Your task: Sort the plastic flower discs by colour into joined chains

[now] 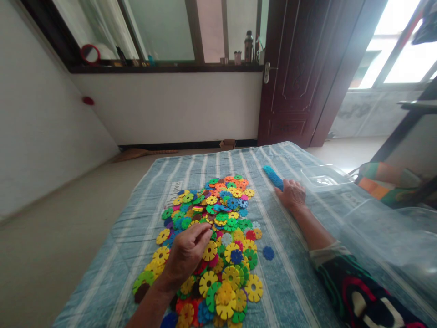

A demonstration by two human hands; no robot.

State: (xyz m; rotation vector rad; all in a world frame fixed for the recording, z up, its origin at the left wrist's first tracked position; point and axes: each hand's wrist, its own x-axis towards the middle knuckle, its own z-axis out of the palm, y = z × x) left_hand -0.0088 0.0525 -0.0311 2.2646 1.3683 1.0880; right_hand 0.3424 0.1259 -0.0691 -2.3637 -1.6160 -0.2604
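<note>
A person's left hand [187, 253] reaches into a heap of flat, flower-shaped plastic discs [215, 237] in many colours, spread on a bed with a blue striped cover [293, 291]. Its fingers [205, 230] are pinched together, seemingly on a dark disc, though that is hard to make out. The right hand [292, 195] rests flat and open beside a stack of blue discs [273, 177]. A clear plastic box [324, 176] stands just beyond.
</note>
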